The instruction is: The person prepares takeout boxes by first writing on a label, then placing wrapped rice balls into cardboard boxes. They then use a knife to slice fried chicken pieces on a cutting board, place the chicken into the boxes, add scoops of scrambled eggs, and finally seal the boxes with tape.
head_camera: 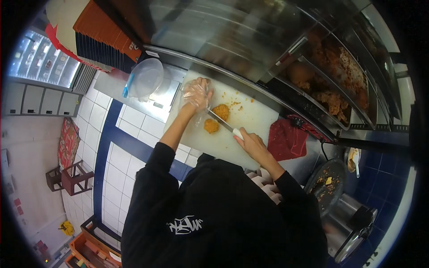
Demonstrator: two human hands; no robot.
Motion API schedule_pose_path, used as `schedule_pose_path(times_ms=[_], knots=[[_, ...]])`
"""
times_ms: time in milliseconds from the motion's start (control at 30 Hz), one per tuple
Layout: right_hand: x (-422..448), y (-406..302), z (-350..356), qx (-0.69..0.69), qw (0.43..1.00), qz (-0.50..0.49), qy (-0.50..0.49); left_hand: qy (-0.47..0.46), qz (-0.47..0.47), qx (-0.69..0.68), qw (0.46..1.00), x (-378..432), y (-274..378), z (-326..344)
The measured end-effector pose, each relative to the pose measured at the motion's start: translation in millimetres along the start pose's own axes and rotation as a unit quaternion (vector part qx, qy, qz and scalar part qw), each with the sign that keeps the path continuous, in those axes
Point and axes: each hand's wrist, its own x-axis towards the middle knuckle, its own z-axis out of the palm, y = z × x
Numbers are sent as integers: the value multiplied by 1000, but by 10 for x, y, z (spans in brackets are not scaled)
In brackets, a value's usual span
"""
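On a white cutting board lie two pieces of breaded fried food, one farther from me and a smaller one nearer. Gripped in my bare right hand is a white-handled knife, its blade running between the pieces. My left hand, in a clear plastic glove, is beside the blade's tip on the board's left part. Its fingers are partly spread, and I see nothing held in it, though its palm side is hidden. Orange crumbs are scattered on the board beyond the pieces.
A glass display case with trays of fried chicken borders the board's far side. A red cloth lies right of it, with a dark crumb-strewn pan beyond. Left are a clear plastic tub and stacked cardboard boxes.
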Motion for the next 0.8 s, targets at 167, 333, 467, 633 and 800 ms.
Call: schedule_pose_path(times_ms=[167, 333, 467, 633, 800], knots=[[-111, -106, -254, -13, 1000, -17, -6, -11, -8, 13, 1000, -74, 193, -657], [-57, 72, -229, -45, 995, -82, -24, -36, -86, 9, 996, -415, 160, -521], [-8, 132, -200, -78, 992, -94, -17, -30, -123, 26, 992, -457, 161, -376], [143, 294, -2, -57, 992, -108, -21, 54, -104, 84, 990, -586, -17, 151], [225, 176, -22, -55, 993, -101, -24, 19, -116, 62, 991, -461, -79, -96]])
